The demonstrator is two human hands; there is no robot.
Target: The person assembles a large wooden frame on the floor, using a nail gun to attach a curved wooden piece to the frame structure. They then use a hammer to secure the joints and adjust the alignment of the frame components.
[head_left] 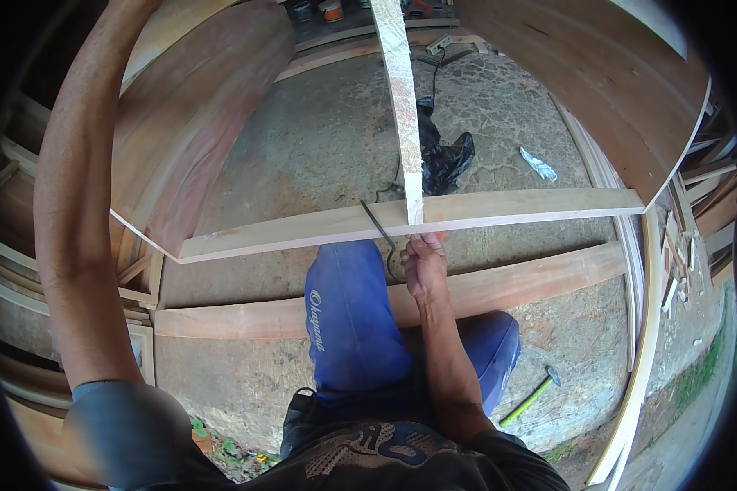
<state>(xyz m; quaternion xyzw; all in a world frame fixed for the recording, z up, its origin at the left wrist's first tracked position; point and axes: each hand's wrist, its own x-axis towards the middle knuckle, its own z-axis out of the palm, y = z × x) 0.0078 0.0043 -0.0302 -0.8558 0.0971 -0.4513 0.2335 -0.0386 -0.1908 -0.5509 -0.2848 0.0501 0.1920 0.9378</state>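
Right grip point(425, 266) curled by crossbar point(303, 224) edge; roomy floor point(303, 164) beyond

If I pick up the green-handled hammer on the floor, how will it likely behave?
The hammer will probably feel head-heavy, with its dark head at one end of a slim handle. It should stay stiff, as the handle looks straight. Rolling far seems unlikely; the head sits crosswise.

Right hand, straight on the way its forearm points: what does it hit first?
Likely the near edge of the pale wooden crossbar, just ahead of the right hand. Depth is unclear; it might pass underneath instead.
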